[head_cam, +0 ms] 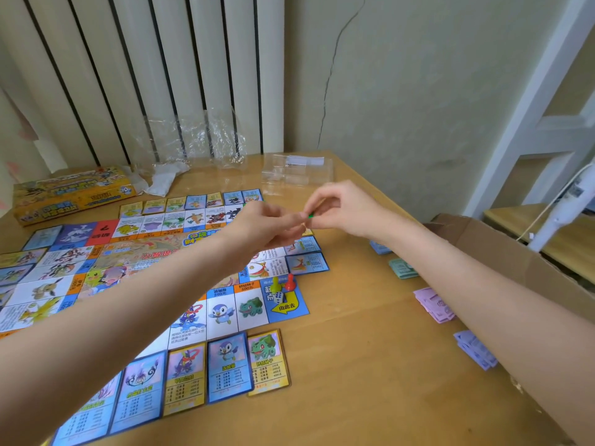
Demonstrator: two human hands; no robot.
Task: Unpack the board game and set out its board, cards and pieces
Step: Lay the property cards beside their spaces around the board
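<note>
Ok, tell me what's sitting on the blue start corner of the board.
On the blue start corner stand a yellow-green pawn and a red pawn, with a white die just in front of them. Nothing covers that corner; the board's middle is hidden under the left forearm.

The small green piece (311, 216) shows only as a speck between the fingertips of the left hand (267, 225) and the right hand (341, 209), so its shape cannot be told; the left forearm hides the middle of the board (135, 262); the board runs out of the left edge; the near left cards (141, 394) are cut by the bottom edge; the right forearm covers part of the paper money (434, 304); the print on the far box (70, 194) is too blurred to read.
</note>
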